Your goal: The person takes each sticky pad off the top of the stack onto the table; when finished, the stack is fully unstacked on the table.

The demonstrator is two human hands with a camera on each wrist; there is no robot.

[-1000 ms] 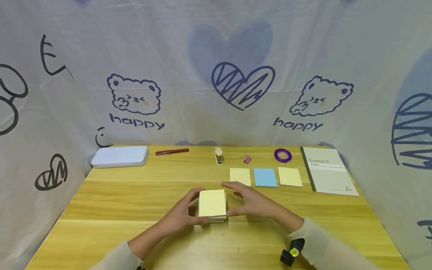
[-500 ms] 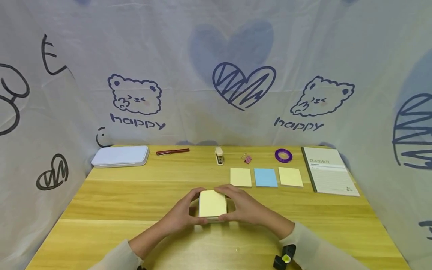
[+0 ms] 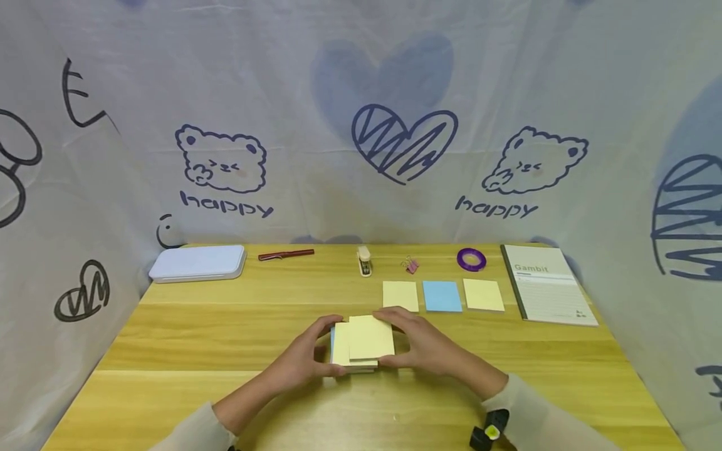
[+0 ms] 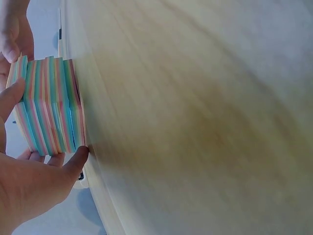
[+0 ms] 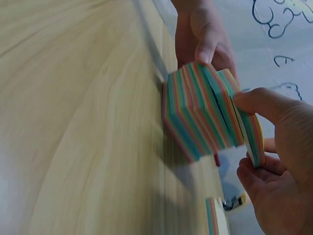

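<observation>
A thick block of sticky notes (image 3: 361,341), yellow on top with striped coloured layers on its sides (image 4: 49,105), stands on the wooden table (image 3: 197,338) near the middle front. My left hand (image 3: 329,347) grips the lower part of the block from the left, thumb on the near side. My right hand (image 3: 395,338) pinches the upper slab of notes (image 5: 247,132), which sits shifted to the right and parted from the lower part (image 5: 195,117). A blue layer shows at the block's left edge.
Along the back lie a white tin case (image 3: 197,262), a red pen (image 3: 286,254), a small stapler (image 3: 365,260), pink binder clips (image 3: 411,265), a purple tape roll (image 3: 472,259) and a notebook (image 3: 547,291). Yellow (image 3: 401,295), blue (image 3: 442,295) and yellow (image 3: 484,294) pads lie before them.
My right hand closed onto the block from the right, took hold of its upper slab and shifted it rightward off the lower part. The left hand stayed gripping the block.
</observation>
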